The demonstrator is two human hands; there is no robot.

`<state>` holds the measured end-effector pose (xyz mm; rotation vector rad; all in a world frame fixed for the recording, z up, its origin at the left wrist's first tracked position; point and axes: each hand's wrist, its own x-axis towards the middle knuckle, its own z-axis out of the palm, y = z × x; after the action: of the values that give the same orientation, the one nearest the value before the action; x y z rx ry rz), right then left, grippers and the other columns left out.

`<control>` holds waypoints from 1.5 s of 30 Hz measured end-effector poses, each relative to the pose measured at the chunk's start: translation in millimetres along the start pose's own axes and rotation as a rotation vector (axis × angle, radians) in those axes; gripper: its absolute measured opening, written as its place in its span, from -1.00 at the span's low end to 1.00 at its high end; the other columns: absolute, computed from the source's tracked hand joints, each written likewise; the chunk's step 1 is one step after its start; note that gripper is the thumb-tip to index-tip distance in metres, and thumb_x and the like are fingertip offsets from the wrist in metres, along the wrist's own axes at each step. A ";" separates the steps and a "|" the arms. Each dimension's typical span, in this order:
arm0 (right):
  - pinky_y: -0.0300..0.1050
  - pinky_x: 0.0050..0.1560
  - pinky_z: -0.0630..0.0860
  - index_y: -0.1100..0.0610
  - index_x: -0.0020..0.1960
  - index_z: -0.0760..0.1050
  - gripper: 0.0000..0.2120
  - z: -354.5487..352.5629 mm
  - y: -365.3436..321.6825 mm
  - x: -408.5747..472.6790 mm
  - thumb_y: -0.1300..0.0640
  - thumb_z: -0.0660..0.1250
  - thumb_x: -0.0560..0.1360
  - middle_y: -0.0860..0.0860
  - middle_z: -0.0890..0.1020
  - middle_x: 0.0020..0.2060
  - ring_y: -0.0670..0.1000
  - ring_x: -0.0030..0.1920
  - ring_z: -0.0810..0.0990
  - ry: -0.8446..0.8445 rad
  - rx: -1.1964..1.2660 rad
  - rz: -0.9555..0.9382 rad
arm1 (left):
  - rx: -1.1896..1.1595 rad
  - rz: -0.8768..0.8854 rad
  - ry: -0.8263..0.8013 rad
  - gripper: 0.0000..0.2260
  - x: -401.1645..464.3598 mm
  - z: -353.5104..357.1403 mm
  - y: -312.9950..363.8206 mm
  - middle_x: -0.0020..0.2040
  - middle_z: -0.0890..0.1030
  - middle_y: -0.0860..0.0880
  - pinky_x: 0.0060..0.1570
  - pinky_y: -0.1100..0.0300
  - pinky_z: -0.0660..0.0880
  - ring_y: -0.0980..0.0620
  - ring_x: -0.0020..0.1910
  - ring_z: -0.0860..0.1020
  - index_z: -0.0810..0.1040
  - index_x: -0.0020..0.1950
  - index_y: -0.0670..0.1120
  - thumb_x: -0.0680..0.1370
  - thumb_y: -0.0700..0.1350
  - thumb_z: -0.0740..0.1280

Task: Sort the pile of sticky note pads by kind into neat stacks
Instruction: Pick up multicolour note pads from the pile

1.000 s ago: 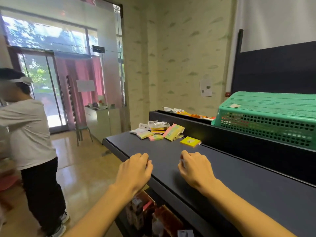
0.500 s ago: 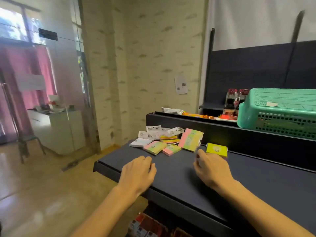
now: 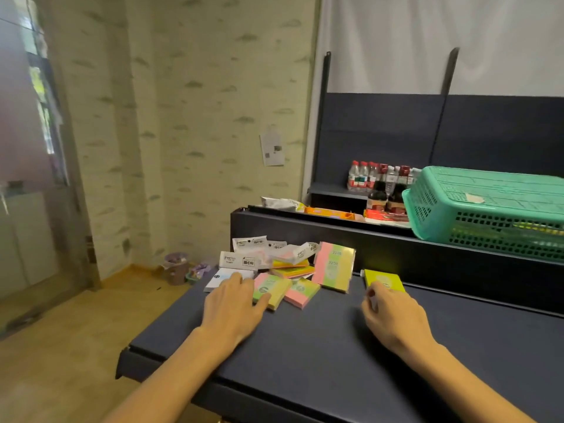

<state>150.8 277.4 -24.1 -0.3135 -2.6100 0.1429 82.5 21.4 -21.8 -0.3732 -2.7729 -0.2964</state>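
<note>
A loose pile of sticky note pads lies at the far left of the dark shelf (image 3: 305, 355). It holds white wrapped pads (image 3: 241, 260), a large pink-green-yellow pad (image 3: 335, 267) leaning upright, a small striped pad (image 3: 271, 289), a pink-green pad (image 3: 301, 295) and orange-yellow pads (image 3: 291, 268). A single yellow pad (image 3: 383, 279) lies apart to the right. My left hand (image 3: 233, 309) rests flat, with fingers on a white-blue pad (image 3: 224, 275) and thumb on the small striped pad. My right hand (image 3: 393, 319) lies on the shelf with loosely curled fingers at the yellow pad's near edge.
A raised dark ledge (image 3: 396, 248) runs behind the pile, bearing an upturned green basket (image 3: 488, 209) and snack packets (image 3: 329, 212). Bottles (image 3: 375, 175) stand on a shelf behind. The shelf's left edge drops to the floor, where a small bin (image 3: 175, 268) stands.
The view has swung right and closer to the pile. Both hands slid forward along the shelf; the left now touches the pads, and the right reaches the yellow pad.
</note>
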 end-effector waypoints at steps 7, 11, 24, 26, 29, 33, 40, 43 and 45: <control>-0.09 -0.31 0.37 0.06 -0.06 0.42 -0.82 20.9 -12.9 25.4 -0.02 0.15 0.57 -0.02 0.64 -0.17 0.08 -0.11 0.58 0.080 0.055 -0.021 | -0.031 -0.002 -0.074 -0.51 31.8 1.7 -4.4 0.20 0.45 -0.02 0.02 0.07 0.41 -0.05 0.18 0.47 0.51 0.14 -0.04 0.50 0.33 0.17; -0.12 -0.32 0.38 0.05 -0.06 0.44 -0.83 21.6 -17.1 39.7 -0.03 0.17 0.55 -0.04 0.63 -0.22 0.05 -0.14 0.58 0.081 0.030 0.000 | -0.001 -0.019 -0.183 -0.40 48.1 1.1 -3.2 0.21 0.46 -0.07 0.01 0.05 0.43 -0.08 0.16 0.49 0.52 0.14 -0.07 0.42 0.41 0.20; -0.02 -0.23 0.50 0.05 -0.08 0.44 -0.81 9.1 -21.7 37.8 -0.05 0.17 0.55 -0.01 0.62 -0.19 0.09 -0.14 0.55 0.070 0.006 0.129 | -0.156 0.003 -0.280 -0.26 61.4 -0.7 -8.2 0.28 0.47 -0.05 0.01 0.09 0.43 -0.06 0.22 0.46 0.36 0.28 -0.03 0.29 0.41 0.37; -0.03 -0.21 0.50 0.05 -0.08 0.45 -0.81 7.4 -26.7 33.6 -0.04 0.17 0.55 -0.01 0.62 -0.17 0.08 -0.12 0.55 0.064 -0.005 0.140 | -0.249 0.002 -0.287 -0.30 59.5 -2.5 -9.2 0.26 0.47 -0.06 0.02 0.09 0.43 -0.07 0.20 0.47 0.33 0.26 -0.04 0.30 0.35 0.42; -0.04 -0.20 0.51 0.05 -0.07 0.46 -0.82 3.6 -30.9 30.0 -0.04 0.18 0.56 -0.01 0.61 -0.17 0.07 -0.13 0.55 0.072 -0.007 0.153 | -0.353 0.031 -0.268 -0.41 57.4 -6.7 -11.3 0.19 0.51 -0.04 0.00 0.11 0.45 -0.04 0.12 0.49 0.34 0.16 -0.02 0.32 0.26 0.47; -0.07 -0.21 0.47 0.04 -0.06 0.46 -0.85 2.7 -32.0 24.7 -0.02 0.19 0.56 0.00 0.61 -0.15 0.09 -0.13 0.56 0.061 0.003 0.196 | -0.424 0.111 -0.202 -0.49 54.8 -14.9 -15.8 0.11 0.55 -0.01 -0.07 0.16 0.42 0.03 0.04 0.49 0.44 0.16 -0.04 0.35 0.20 0.48; -0.10 -0.22 0.40 0.05 -0.04 0.47 -0.84 13.3 -33.9 28.0 -0.01 0.18 0.56 0.02 0.63 -0.13 0.12 -0.12 0.55 0.079 0.026 0.279 | -0.767 0.150 -0.006 -0.67 61.5 -14.5 -19.2 0.08 0.64 0.06 -0.03 0.22 0.54 0.14 -0.02 0.57 0.53 0.13 -0.02 0.44 0.08 0.44; -0.11 -0.20 0.44 0.05 -0.01 0.49 -0.85 18.4 -32.6 34.4 0.00 0.21 0.56 -0.03 0.60 -0.19 0.07 -0.11 0.54 0.088 0.066 0.296 | -0.861 0.090 0.074 -0.67 69.8 -8.1 -14.7 0.10 0.63 0.05 -0.08 0.27 0.44 0.16 -0.03 0.53 0.51 0.15 -0.03 0.45 0.06 0.44; -0.08 -0.14 0.48 0.04 0.02 0.50 -0.84 21.4 -33.5 40.5 -0.01 0.22 0.56 -0.07 0.58 -0.20 0.05 -0.07 0.55 0.096 0.108 0.323 | -0.900 0.042 0.112 -0.68 76.9 -2.4 -13.0 0.09 0.63 0.04 -0.09 0.25 0.43 0.13 -0.03 0.53 0.51 0.11 -0.05 0.45 0.06 0.44</control>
<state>99.3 254.1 -18.2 -0.6841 -2.4295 0.3686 9.3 25.5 4.9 -0.5838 -2.3551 -1.4986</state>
